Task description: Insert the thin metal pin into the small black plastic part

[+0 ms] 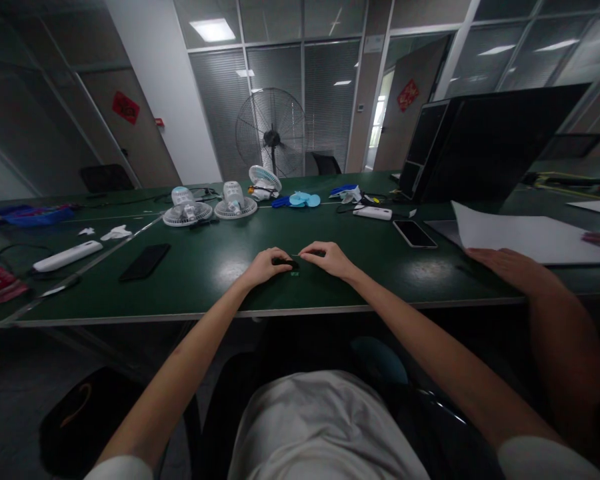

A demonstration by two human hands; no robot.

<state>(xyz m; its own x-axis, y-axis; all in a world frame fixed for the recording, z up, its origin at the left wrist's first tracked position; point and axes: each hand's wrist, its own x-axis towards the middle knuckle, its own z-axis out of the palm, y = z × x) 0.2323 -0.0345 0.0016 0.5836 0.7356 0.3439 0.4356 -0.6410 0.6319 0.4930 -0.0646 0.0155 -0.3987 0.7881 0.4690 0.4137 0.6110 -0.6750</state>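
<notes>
My left hand (267, 267) is closed around a small dark object (287, 264) just above the green table (220, 257). Close beside it on the right, my right hand (327, 257) pinches something thin and light (296, 255) that reaches toward the left fingertips; what exactly it is cannot be made out. Under the hands, small green marks (295, 274) show on the tabletop. The two hands are a short gap apart, near the table's front edge.
Left lie a black phone (145, 261) and a white power strip (68, 256). Small fans (187, 212), blue blades (305, 199) and a white device (373, 212) stand farther back. Right are another phone (415, 234), a large monitor (500, 143) and a person's hands on white paper (525, 237).
</notes>
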